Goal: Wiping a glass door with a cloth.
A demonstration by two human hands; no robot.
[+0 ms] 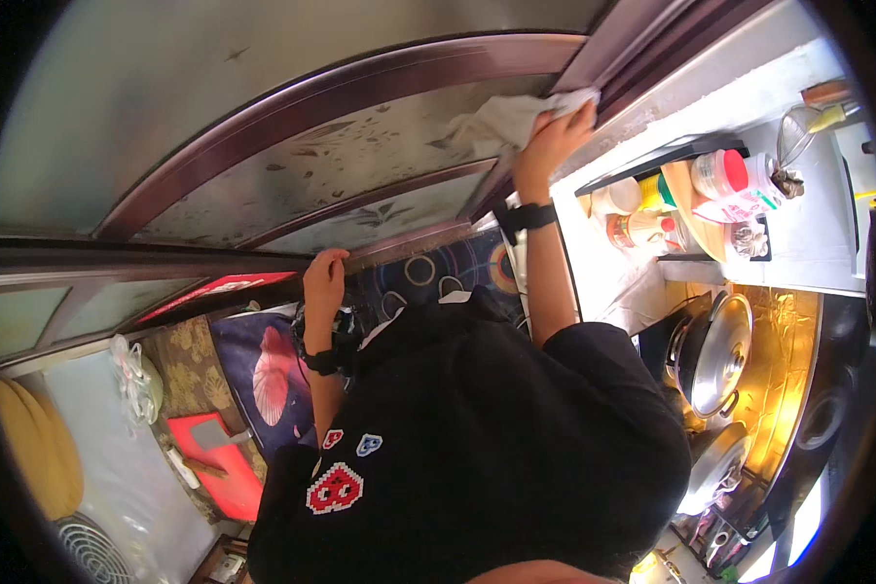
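Observation:
My right hand (558, 150) presses a white cloth (507, 120) against the dark brown frame (580, 69) of a door with frosted glass panes. Part of the cloth trails left over the glass pane (336, 150), which bears a leaf pattern. Below it, my left hand (325, 285) is raised beside the door's lower frame, its fingers close together and bent. Its fingertips overlap the frame edge; whether they grip it is hidden. Black bands circle both wrists.
To the right, jars and bottles (719, 175) stand on a shelf. Lidded pots (723, 358) sit by gold foil. At left, a cleaver (215, 434) lies on a red cutting board (241, 482), near a plastic bag (135, 379). A patterned mat (445, 266) covers the floor.

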